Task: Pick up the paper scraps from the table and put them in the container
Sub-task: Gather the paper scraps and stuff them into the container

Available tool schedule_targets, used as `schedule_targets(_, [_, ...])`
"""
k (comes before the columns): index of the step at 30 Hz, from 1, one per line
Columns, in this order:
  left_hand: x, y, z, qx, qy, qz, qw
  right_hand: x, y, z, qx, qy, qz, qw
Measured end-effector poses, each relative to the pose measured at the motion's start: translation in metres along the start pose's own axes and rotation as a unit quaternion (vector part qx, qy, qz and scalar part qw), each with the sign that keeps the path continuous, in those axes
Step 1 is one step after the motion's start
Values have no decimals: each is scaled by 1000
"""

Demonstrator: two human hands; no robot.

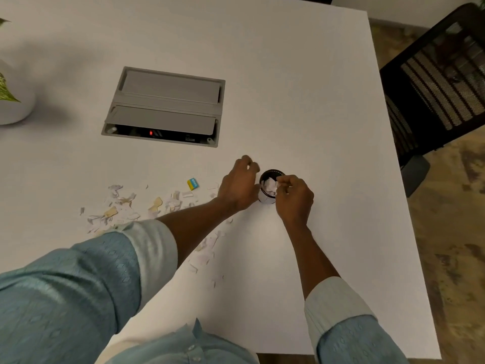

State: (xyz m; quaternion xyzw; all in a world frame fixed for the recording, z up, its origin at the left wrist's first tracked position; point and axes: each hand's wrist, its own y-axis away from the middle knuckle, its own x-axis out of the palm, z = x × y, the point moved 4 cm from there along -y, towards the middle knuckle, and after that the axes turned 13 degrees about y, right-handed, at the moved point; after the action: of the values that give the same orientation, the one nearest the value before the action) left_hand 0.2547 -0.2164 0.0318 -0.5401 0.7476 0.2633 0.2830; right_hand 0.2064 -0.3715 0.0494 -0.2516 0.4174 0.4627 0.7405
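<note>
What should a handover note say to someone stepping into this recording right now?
Left hand: fingers curled beside the container. A white fleck shows among them; I cannot tell whether it is a held scrap.
Right hand: pinches white scraps at the container's mouth.
Done: the container already holds some paper.
Left: many loose scraps on the table left of the container, a trail of scraps nearer the person, and a yellow-blue piece.
</note>
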Motion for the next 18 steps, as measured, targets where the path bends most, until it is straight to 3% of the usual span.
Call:
schedule_targets(4, [-13, 38, 59, -37, -62, 14, 997, 13, 28, 10, -30, -26, 16, 999])
schedule_targets(9, [-21, 93, 137, -79, -231, 118, 962, 57, 64, 11, -85, 33, 140, 986])
schedule_targets(14, [-24, 127, 175, -122, -225, 160, 953, 99, 78, -4, -75, 177, 272, 943])
schedule_targets(18, [-19, 133, 179, -130, -207, 186, 952, 110, 79, -13, -92, 195, 304, 928])
